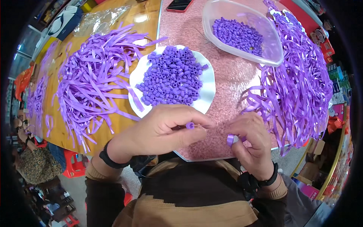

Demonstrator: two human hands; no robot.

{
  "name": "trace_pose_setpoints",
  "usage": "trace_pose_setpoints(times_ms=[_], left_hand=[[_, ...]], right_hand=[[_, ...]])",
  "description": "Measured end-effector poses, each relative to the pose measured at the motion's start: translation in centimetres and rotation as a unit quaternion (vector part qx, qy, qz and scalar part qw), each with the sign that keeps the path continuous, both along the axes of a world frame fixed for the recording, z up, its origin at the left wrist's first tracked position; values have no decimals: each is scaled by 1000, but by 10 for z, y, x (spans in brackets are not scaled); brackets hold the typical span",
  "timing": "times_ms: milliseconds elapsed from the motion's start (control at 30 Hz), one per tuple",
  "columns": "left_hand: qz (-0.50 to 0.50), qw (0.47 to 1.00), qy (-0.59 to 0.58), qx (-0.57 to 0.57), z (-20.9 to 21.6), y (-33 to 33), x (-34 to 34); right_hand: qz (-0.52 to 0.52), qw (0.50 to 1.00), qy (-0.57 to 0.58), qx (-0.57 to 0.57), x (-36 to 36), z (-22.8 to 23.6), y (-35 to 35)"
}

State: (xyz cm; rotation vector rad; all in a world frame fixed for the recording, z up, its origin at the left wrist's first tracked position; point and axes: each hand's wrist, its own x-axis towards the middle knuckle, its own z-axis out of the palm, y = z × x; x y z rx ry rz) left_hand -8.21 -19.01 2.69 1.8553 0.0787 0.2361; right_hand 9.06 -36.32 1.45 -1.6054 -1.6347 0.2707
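Note:
My left hand point(166, 128) is closed over the near edge of a white wavy-rimmed plate point(208, 75). A small purple bead point(190, 125) shows between its thumb and fingers; whatever thin piece may run through the bead is too small to make out. On the plate lies a heap of purple tube-shaped beads point(172, 75). To the right, my right hand point(251, 140) pinches a shiny purple ribbon point(230, 140), a short loop of it showing at the thumb tip. The two hands are apart, near the table's front edge.
Loose purple ribbons point(87, 83) cover the wooden tabletop at left. A larger ribbon pile point(298, 83) lies at right. Behind the plate stand a clear plastic tub point(272, 45) of beads and a phone point(179, 4). Another person point(38, 162) is at far left, near a red stool point(72, 163).

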Motion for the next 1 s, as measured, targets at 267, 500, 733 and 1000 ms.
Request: trace_pose_setpoints(times_ms=[267,500,733,1000], left_hand=[[0,997,-71,-15,1,-16,1],[20,996,-73,50,-4,-19,-2],[42,988,-114,95,-11,-20,1],[52,984,-97,140,-11,-21,3]], right_hand=[[51,996,67,3,-14,11,12],[66,996,54,-7,-19,11,15],[58,997,55,-9,-21,10,12],[71,995,66,-7,-21,11,11]])
